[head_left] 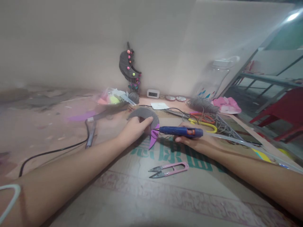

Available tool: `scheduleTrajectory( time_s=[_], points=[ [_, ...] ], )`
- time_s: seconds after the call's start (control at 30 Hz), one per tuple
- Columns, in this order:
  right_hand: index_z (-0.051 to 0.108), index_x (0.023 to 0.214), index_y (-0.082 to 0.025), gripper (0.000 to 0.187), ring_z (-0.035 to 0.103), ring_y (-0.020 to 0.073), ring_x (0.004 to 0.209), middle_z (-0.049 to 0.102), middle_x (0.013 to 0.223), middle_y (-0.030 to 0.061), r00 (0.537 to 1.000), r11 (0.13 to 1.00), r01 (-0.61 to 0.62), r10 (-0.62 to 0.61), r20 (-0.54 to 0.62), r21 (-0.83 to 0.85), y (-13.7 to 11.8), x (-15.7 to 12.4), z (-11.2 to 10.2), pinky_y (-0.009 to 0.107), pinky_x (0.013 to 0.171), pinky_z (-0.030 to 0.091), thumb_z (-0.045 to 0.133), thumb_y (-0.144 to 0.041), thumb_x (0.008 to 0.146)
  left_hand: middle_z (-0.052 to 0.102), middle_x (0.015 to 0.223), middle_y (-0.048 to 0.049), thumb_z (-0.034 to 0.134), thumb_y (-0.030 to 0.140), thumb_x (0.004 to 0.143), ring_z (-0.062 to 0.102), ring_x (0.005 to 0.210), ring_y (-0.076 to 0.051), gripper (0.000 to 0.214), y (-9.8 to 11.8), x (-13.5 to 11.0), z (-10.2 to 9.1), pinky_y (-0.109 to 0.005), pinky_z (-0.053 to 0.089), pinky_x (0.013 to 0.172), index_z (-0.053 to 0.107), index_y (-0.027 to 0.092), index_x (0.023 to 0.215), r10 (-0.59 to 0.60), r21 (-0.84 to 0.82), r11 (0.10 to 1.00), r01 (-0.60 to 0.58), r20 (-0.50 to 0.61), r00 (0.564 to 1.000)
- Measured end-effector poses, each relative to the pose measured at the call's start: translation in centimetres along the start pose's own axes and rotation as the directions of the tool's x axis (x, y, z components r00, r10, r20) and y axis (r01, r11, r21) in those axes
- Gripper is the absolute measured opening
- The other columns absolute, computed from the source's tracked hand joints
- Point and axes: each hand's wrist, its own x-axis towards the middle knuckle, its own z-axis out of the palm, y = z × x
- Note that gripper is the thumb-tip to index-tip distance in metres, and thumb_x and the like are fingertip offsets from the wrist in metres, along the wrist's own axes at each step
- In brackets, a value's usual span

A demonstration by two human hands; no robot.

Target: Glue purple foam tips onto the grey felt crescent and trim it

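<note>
My left hand [139, 128] pinches a crescent moon shape [146, 113], wrapped in grey yarn along most of its curve. Its lower tip is bare purple [154, 138]. In my right hand [189, 140] is a blue glue gun [176, 130], its nozzle at the border between the grey yarn and the purple tip. A clear glue stick [227, 137] trails from the gun's rear. Below the hands, pink-handled thread snips [168, 170] lie on the printed cardboard [113, 201], blades pointing left.
A finished-looking grey moon with pompoms [124, 64] hangs on the wall. Behind stand a bowl of coloured pompoms [111, 100], a small digital clock [153, 93] and a clear bottle [210, 78]. At right lie grey yarn [204, 104] and yellow-handled scissors [208, 126]. A black cable [54, 151] crosses the left.
</note>
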Motion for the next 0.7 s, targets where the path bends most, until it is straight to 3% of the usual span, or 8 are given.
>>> scheduleTrajectory(
  time_s=[0.27, 0.47, 0.7],
  points=[
    [0.052, 0.067, -0.023, 0.032, 0.043, 0.0136, 0.051, 0.047, 0.056, -0.0028, 1.0, 0.999, 0.015, -0.015, -0.008, -0.052, -0.42, 0.05, -0.02, 0.027, 0.047, 0.032, 0.063, -0.052, 0.076, 0.07, 0.069, -0.007, 0.051, 0.06, 0.077, 0.064, 0.076, -0.026, 0.045, 0.12, -0.22, -0.04, -0.034, 0.045, 0.079, 0.062, 0.02, 0.059, -0.125, 0.047, 0.991, 0.126, -0.02, 0.992],
    [0.054, 0.068, -0.023, 0.033, 0.046, 0.0143, 0.051, 0.05, 0.056, -0.0022, 1.0, 0.995, 0.004, -0.005, -0.005, -0.099, -0.38, 0.09, -0.03, 0.028, 0.048, 0.033, 0.063, -0.053, 0.076, 0.07, 0.07, -0.0083, 0.054, 0.06, 0.075, 0.064, 0.076, -0.027, 0.044, 0.49, -0.35, -0.08, -0.034, 0.046, 0.076, 0.064, 0.019, 0.064, -0.139, 0.053, 0.988, 0.142, -0.046, 0.989],
    [0.05, 0.063, -0.023, 0.034, 0.044, 0.0136, 0.05, 0.047, 0.055, -0.0026, 0.999, 0.994, 0.025, -0.027, -0.02, -0.105, -0.2, 0.14, 0.07, 0.027, 0.046, 0.031, 0.064, -0.051, 0.076, 0.07, 0.071, -0.0078, 0.048, 0.064, 0.078, 0.064, 0.076, -0.028, 0.049, 0.84, -0.39, -0.22, -0.035, 0.043, 0.076, 0.064, 0.02, 0.062, -0.173, 0.136, 0.976, 0.171, 0.003, 0.985]
  ],
)
